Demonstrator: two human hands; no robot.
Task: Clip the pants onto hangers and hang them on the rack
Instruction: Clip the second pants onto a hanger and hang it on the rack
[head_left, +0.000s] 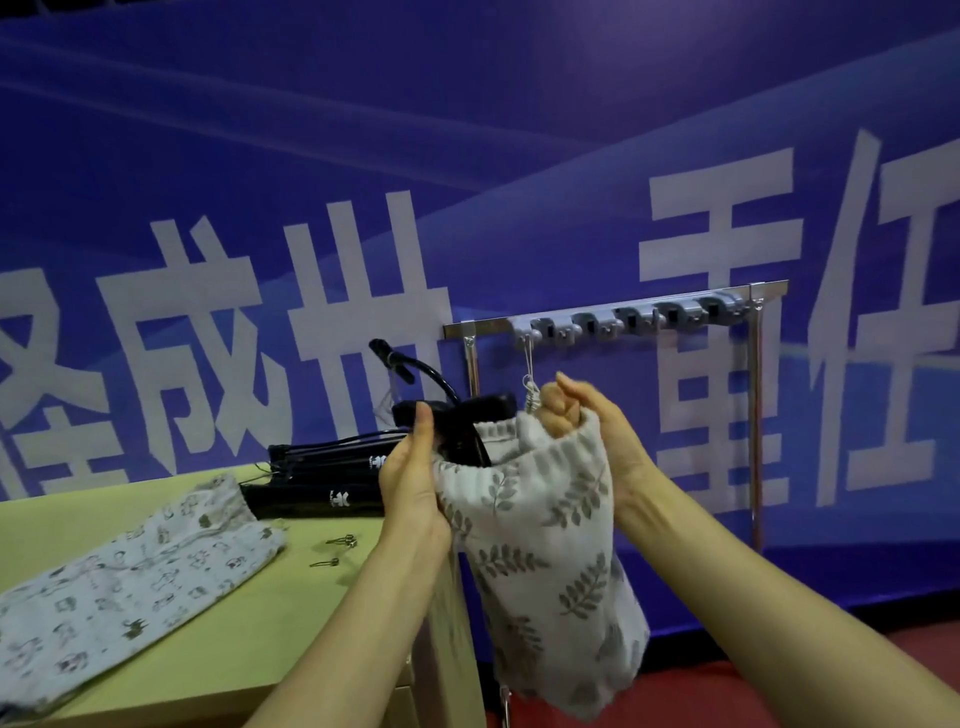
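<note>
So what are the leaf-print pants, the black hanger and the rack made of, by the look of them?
The leaf-print pants look like soft matte knit cloth, probably cotton: ribbed waistband, limp folds. The black hanger seems to be matte plastic: dull and without shine, though it is blurred. The rack is polished metal, likely steel or chrome plate: its bar and posts are bright and reflective.

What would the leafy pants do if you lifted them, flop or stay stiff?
Probably flop: the leafy pants hang limp below the left hand and right hand. Likely light too, since just that grip holds them up.
</note>
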